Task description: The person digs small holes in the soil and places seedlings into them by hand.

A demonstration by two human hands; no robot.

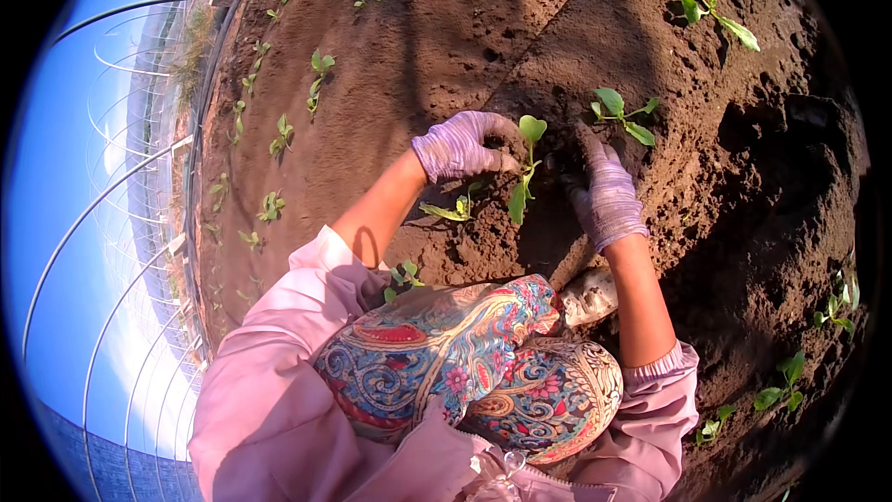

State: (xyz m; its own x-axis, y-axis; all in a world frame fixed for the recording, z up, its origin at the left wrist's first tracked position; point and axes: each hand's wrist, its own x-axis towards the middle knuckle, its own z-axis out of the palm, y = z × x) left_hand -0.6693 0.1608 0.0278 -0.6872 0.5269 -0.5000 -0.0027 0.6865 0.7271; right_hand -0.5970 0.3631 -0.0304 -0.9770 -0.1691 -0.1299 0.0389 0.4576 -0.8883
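Note:
My left hand (474, 146), in a soiled lilac glove, is at the left side of an upright leafy seedling (527, 171), its curled fingertips close to the stem. Whether they touch the stem is unclear. On the seedling's other side my right hand (605, 185), gloved alike, has its fingers down at dark, loosened soil (550, 153); the fingertips are partly hidden by dirt and shadow. Another seedling (624, 115) stands just beyond the right fingertips. Below my left hand a small seedling (456, 209) leans low over the soil.
Brown soil (460, 49) carries more seedlings, such as one at the upper right (718, 14). To the right lies a dark, shadowed furrow (773, 174). Curved hoops (63, 244) stand along the left edge. My knees in patterned cloth (446, 355) are close below my hands.

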